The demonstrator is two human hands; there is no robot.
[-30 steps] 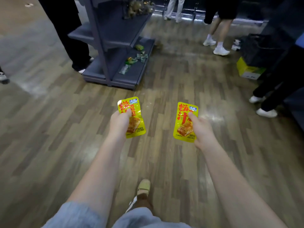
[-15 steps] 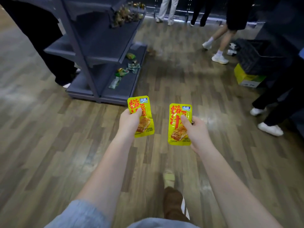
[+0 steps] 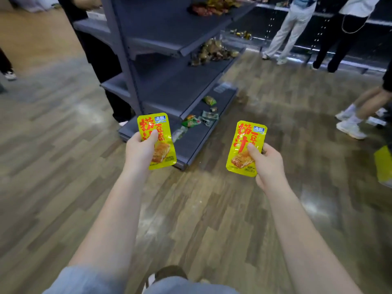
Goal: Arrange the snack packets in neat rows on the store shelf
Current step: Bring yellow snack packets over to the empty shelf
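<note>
Far left: wood floor (image 3: 53, 187), another person's shoe at the frame edge

Left hand (image 3: 141, 148) grips a yellow snack packet (image 3: 158, 143), thumb across its face, fingers (image 3: 153, 135) clamped on it, packet upright in the air

Behind and between the hands: the grey store shelf (image 3: 169, 90). Over the last second it has gone from small and distant to filling the upper middle of view, so I read this as the approach nearly finished. Bottom tier (image 3: 191, 143) carries a few loose packets (image 3: 192, 122) lying scattered, not in rows; a heap (image 3: 212, 53) sits on the tier above

Right hand (image 3: 267, 164) pinches a second yellow packet (image 3: 246, 149), thumb on front, fingers curled behind. The hands are wider apart than half a second ago

Far right: other people's legs, a yellow box (image 3: 384, 164) on the floor

Judgement: carry phase ending; placing has not begun, both packets well short of the shelf
</note>
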